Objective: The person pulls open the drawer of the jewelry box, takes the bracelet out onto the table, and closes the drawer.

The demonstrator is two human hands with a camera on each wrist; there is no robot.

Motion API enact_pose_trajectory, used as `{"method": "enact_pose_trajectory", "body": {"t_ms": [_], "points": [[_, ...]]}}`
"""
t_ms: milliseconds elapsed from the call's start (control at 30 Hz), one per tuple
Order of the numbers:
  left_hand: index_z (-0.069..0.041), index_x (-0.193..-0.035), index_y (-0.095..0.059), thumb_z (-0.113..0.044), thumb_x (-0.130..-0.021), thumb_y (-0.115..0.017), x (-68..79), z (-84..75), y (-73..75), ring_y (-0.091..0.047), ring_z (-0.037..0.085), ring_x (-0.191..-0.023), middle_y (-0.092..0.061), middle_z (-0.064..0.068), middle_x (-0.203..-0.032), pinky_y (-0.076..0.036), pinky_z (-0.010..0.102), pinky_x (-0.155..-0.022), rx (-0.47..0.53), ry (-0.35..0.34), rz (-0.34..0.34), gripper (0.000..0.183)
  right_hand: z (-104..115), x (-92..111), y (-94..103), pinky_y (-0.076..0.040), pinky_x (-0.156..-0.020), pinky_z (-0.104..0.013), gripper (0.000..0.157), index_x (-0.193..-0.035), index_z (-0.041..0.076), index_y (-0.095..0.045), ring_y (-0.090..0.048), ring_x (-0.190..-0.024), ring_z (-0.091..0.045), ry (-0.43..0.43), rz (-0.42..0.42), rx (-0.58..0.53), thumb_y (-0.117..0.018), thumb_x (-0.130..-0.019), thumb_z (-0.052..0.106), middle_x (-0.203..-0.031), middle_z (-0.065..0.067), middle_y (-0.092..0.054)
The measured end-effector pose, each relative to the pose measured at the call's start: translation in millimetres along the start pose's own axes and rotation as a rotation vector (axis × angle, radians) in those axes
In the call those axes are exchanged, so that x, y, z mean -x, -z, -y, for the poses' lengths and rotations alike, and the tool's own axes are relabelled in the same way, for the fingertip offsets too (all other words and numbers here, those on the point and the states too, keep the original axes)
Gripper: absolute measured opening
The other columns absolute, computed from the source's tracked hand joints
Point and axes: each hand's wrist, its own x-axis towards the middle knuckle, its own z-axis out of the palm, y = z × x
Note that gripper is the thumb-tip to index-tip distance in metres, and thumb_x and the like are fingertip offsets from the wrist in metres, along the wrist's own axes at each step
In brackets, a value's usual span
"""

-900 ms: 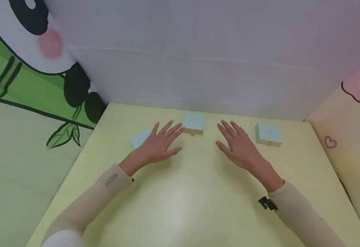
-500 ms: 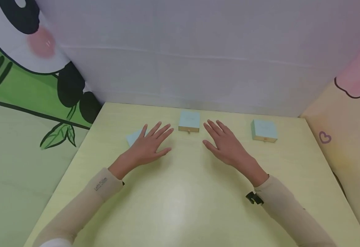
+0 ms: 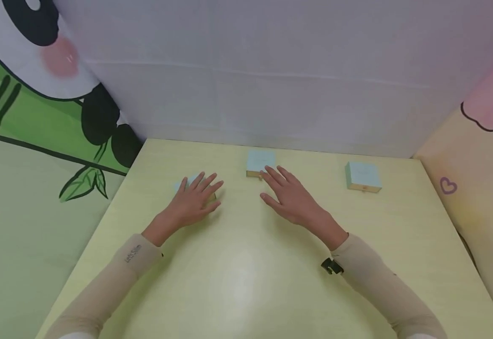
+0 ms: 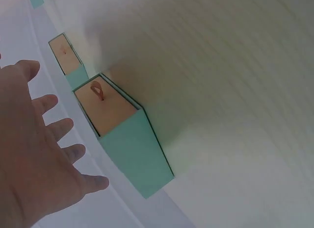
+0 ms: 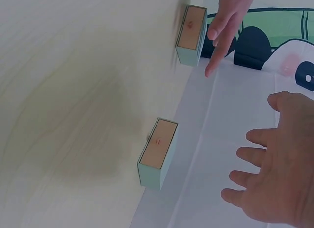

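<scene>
My left hand (image 3: 189, 205), fingers spread, hovers above the left light-blue drawer box (image 4: 142, 157) and hides most of it in the head view. In the left wrist view, that box shows a tan drawer front with a small loop pull (image 4: 98, 90), and the fingers are apart from it. Nearest to my right hand (image 3: 293, 200) is the middle drawer box (image 3: 260, 161); the fingertips overlap its front edge in the head view. The right wrist view shows a gap between this hand (image 5: 279, 164) and the box. Neither hand holds anything.
A third light-blue drawer box (image 3: 363, 175) stands farther right on the pale table (image 3: 238, 292). Behind the table's back edge rises a whitish cloth wall (image 3: 272, 108). Printed panels with a cartoon figure (image 3: 60, 56) and a heart (image 3: 448, 185) flank the sides.
Both hands have moved left across the table, the right hand from the space between boxes to the middle box, the left hand farther over the left box. The boxes stay put.
</scene>
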Motion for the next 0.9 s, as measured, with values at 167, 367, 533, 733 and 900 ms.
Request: {"method": "enact_pose_trajectory", "body": {"t_ms": [167, 367, 533, 733, 900], "points": [[-0.027, -0.15, -0.028, -0.058, -0.097, -0.034, 0.5, 7.3, -12.2, -0.008, 0.032, -0.145, -0.016, 0.001, -0.158, -0.007, 0.067, -0.107, -0.024, 0.013, 0.042, 0.062, 2, -4, -5.8, -0.009, -0.117, -0.04, 0.063, -0.151, 0.017, -0.024, -0.01, -0.145, -0.029, 0.007, 0.003, -0.007, -0.029, -0.1, 0.052, -0.157, -0.002, -0.018], [-0.022, -0.146, -0.038, -0.053, -0.097, -0.037, 1.8, 12.1, -17.3, -0.01, 0.029, -0.145, -0.021, 0.003, -0.157, -0.007, 0.068, -0.107, -0.031, 0.001, 0.04, 0.058, 2, -6, -7.4, -0.009, -0.117, -0.041, 0.062, -0.152, 0.018, -0.023, -0.009, -0.145, -0.028, 0.008, 0.01, -0.013, -0.029, -0.1, 0.052, -0.158, -0.002, -0.018], [-0.019, -0.131, -0.055, -0.046, -0.099, -0.04, 7.2, 14.4, -16.6, -0.018, 0.027, -0.143, -0.031, 0.004, -0.152, -0.012, 0.07, -0.104, -0.04, -0.036, -0.007, 0.044, 5, -8, -8.7, -0.009, -0.117, -0.041, 0.061, -0.152, 0.017, -0.023, -0.009, -0.145, -0.028, 0.02, 0.018, -0.027, -0.03, -0.1, 0.05, -0.158, -0.003, -0.018], [-0.017, -0.138, -0.047, -0.044, -0.099, -0.041, 7.5, 14.4, -17.0, -0.022, 0.029, -0.142, -0.031, 0.006, -0.152, -0.017, 0.069, -0.104, -0.067, 0.006, -0.065, 0.048, 6, -12, -12.5, -0.01, -0.117, -0.042, 0.058, -0.151, 0.02, -0.023, -0.012, -0.145, -0.029, 0.037, 0.013, -0.039, -0.032, -0.101, 0.048, -0.157, -0.004, -0.02], [-0.017, -0.148, -0.03, -0.046, -0.098, -0.042, 3.1, 13.5, -17.5, -0.015, 0.039, -0.141, -0.019, 0.011, -0.155, -0.015, 0.072, -0.101, -0.029, 0.157, -0.034, 0.059, 9, -21, -18.1, -0.01, -0.117, -0.041, 0.059, -0.151, 0.019, -0.023, -0.013, -0.144, -0.03, 0.053, 0.023, -0.054, -0.031, -0.101, 0.048, -0.157, -0.004, -0.021]]}}
